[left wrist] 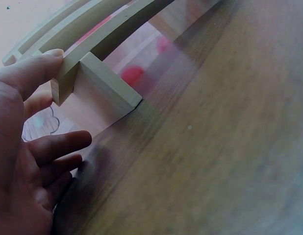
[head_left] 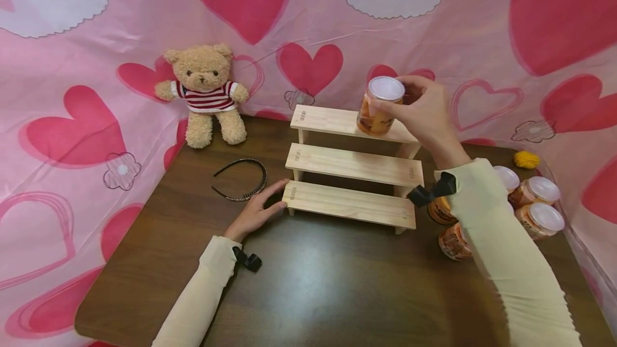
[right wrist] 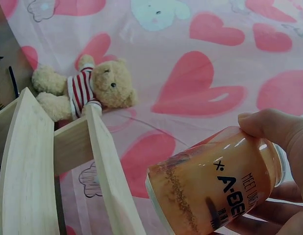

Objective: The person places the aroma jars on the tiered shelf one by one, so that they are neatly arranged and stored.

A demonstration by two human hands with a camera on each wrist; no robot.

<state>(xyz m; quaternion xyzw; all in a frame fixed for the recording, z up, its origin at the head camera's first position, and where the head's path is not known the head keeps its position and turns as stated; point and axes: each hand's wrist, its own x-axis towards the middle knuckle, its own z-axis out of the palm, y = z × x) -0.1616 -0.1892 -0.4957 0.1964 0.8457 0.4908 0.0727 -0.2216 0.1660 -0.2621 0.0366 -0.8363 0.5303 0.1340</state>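
My right hand (head_left: 426,108) grips a clear jar (head_left: 378,108) with a white lid, orange contents and dark print, thumb on one side and fingers on the other. The jar overlaps the top tier of a three-tier wooden display rack (head_left: 349,202) in the head view; the right wrist view shows its printed side (right wrist: 205,186) beside the rack's boards. My left hand (head_left: 257,210) is at the left end of the lowest tier. Its thumb and index finger hold that board's end (left wrist: 68,81), while the other fingers stand apart from it.
Several more lidded jars (head_left: 542,221) stand on the brown table (head_left: 289,283) right of the rack, partly hidden by my right sleeve. A yellow item (head_left: 526,159) lies behind them. At the left are a black headband (head_left: 262,175) and a teddy bear (head_left: 204,90) against the pink backdrop.
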